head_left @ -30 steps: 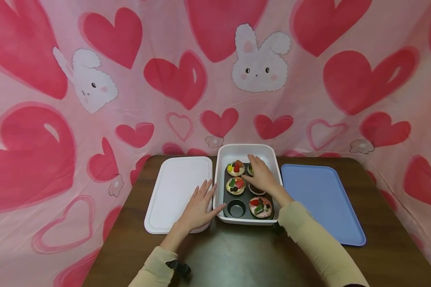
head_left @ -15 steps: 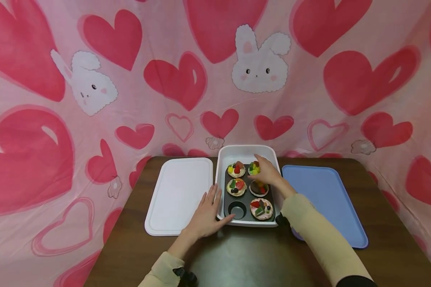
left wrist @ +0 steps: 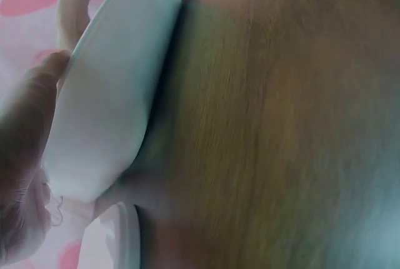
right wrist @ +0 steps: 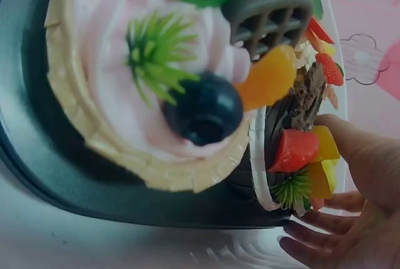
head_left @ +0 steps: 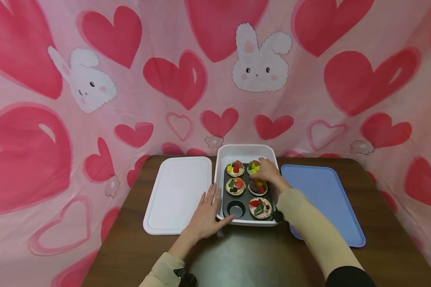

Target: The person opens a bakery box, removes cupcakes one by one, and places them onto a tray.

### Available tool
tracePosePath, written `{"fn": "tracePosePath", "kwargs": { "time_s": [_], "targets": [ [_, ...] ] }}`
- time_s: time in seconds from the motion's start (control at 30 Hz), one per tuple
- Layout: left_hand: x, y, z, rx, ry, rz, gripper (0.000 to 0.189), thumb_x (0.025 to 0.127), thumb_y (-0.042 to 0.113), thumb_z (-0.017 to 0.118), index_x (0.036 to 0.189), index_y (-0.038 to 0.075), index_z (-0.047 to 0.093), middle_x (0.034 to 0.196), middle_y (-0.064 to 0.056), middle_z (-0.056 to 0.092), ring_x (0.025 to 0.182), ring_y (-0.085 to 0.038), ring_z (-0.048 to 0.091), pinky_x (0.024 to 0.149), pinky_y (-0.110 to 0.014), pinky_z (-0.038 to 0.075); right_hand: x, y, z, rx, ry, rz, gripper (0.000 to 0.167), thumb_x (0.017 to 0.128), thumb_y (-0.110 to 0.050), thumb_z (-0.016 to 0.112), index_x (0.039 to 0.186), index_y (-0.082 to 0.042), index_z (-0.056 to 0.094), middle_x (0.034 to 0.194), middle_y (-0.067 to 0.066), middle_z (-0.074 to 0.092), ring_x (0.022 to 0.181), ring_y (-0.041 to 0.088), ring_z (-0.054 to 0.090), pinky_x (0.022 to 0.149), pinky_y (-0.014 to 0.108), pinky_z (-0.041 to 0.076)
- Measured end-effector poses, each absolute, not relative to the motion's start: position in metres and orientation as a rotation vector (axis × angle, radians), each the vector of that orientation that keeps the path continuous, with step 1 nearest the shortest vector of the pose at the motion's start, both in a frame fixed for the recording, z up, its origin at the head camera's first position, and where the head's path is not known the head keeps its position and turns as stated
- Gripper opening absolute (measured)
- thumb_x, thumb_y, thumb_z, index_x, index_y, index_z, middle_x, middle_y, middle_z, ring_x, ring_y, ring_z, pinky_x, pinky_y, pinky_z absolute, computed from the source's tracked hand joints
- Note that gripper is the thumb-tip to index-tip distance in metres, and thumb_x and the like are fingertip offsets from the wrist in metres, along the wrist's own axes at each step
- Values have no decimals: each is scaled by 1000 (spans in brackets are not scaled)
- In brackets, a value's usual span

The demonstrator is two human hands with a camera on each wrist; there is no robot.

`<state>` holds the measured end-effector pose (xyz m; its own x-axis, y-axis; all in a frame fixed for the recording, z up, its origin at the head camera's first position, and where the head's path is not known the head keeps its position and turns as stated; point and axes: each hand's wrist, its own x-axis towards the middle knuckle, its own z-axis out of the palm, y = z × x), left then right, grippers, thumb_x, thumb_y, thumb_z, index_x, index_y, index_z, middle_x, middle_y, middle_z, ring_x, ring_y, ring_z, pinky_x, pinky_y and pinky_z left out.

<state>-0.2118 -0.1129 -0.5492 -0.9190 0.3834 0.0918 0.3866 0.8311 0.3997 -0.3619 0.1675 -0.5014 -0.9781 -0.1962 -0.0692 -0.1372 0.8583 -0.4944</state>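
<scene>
A dark muffin pan lies inside a white bin. Fruit-topped tarts fill all its cups but the front-left one. My right hand reaches over the back-right tart, which has yellow and green topping; thumb and fingers lie on either side of it, and their contact is hidden. In the right wrist view that hand shows behind a chocolate tart, with a pink cream tart nearest. My left hand rests with straight fingers on the bin's front-left rim; its thumb shows in the left wrist view.
On the left of the bin lies a white board or lid, and on the right a blue tray. The brown wooden table runs up to a pink heart-and-rabbit cloth behind.
My left hand has shifted right onto the bin's front-left corner. My right hand's fingers have moved from spread over the right-hand tarts to closer together around the back-right tart.
</scene>
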Motion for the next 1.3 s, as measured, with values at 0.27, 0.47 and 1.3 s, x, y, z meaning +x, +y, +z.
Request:
{"fn": "tracePosePath", "kwargs": {
  "time_s": [0.27,0.47,1.3],
  "targets": [
    [-212,-112,-552,-602,-2976,-602,111,97,77,56,175,4,24,187,-14,13,175,-31,13,142,-56,16,-369,160,-508,-136,2971,-779,47,86,-33,92,99,5,67,97,19,66,85,30,61,76,40,53],
    [-213,-113,-552,-607,-2985,-542,111,97,79,54,174,3,27,186,-14,16,175,-31,15,142,-56,19,-369,157,-510,-90,2981,-801,47,83,-31,93,99,6,69,98,20,69,86,30,62,83,44,57],
    [-209,-110,-550,-578,-2979,-635,110,97,78,56,174,4,28,186,-14,16,175,-31,15,142,-56,18,-357,153,-507,-63,3041,-746,74,88,-30,90,143,9,58,139,33,61,123,47,65,107,59,58]
  ]
}}
